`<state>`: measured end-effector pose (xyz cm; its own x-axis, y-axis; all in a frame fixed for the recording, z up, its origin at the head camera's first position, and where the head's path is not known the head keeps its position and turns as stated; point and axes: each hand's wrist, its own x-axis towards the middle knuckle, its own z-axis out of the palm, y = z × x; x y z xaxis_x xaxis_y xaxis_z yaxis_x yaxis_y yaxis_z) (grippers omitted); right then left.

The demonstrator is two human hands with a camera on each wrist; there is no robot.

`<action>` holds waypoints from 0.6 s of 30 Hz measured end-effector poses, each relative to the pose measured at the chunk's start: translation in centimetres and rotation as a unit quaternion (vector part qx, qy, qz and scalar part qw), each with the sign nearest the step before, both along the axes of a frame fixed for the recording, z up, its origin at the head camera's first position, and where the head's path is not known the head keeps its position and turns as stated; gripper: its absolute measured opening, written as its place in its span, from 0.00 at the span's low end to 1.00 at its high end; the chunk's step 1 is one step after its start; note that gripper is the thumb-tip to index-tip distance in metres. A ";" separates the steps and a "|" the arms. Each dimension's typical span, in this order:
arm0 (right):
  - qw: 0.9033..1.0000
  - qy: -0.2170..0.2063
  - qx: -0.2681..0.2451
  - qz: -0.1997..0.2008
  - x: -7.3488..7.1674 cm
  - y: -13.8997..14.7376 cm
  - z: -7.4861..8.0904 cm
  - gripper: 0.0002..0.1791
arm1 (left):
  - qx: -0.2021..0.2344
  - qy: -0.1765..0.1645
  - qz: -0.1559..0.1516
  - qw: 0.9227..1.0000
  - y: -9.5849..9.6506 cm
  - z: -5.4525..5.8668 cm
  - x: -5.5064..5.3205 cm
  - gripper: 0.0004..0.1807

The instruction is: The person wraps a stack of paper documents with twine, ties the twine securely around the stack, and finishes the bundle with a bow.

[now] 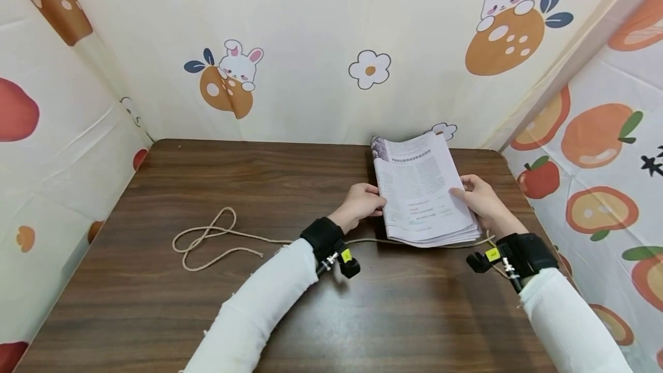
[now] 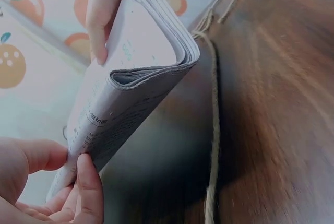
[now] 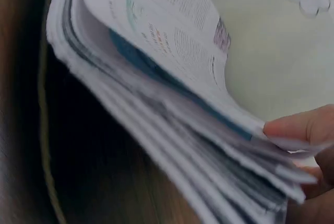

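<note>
A folded stack of newspaper [image 1: 419,189] is held up between both hands over the back right of the table. My left hand [image 1: 361,205] pinches its folded left edge between thumb and fingers, as the left wrist view shows at the spine [image 2: 86,135]. At the opposite, loose edge, my right hand [image 1: 481,200] grips the sheets, thumb on top and fingers beneath; the layered pages [image 3: 156,114] fan apart there in the right wrist view. Beneath the newspaper a thin beige rope [image 1: 259,239] runs across the table, with its loops lying to the left.
The brown wooden table [image 1: 171,315] ends at a back wall [image 1: 311,73] with rabbit and flower prints. Fruit-patterned sheets hang at the left and right [image 1: 585,148]. Further rope [image 2: 216,12] lies bunched near the right hand.
</note>
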<state>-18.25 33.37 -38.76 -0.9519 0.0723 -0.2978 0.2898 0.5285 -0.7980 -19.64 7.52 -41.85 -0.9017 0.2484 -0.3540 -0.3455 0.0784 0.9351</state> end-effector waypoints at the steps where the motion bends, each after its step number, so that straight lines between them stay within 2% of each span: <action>1: 1.000 0.002 -0.005 0.002 0.3 -0.3 0.1 0.29 | -0.001 0.001 -0.004 1.000 -0.5 0.2 0.2 0.19; 11: 0.996 0.021 -0.088 0.024 4.1 -4.0 0.2 0.22 | -0.006 0.007 -0.028 1.000 -5.3 1.0 3.1 0.19; 18: 0.992 0.012 -0.118 0.049 6.6 -6.6 -0.4 0.19 | -0.017 0.025 -0.041 0.999 -9.1 1.3 6.0 0.19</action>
<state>-11.66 26.74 -39.12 -0.9580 -0.0895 -0.2724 0.2258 0.3499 -0.9091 -13.60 -1.61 -40.55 -0.8958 0.3111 -0.3176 -0.2887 0.1363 0.9477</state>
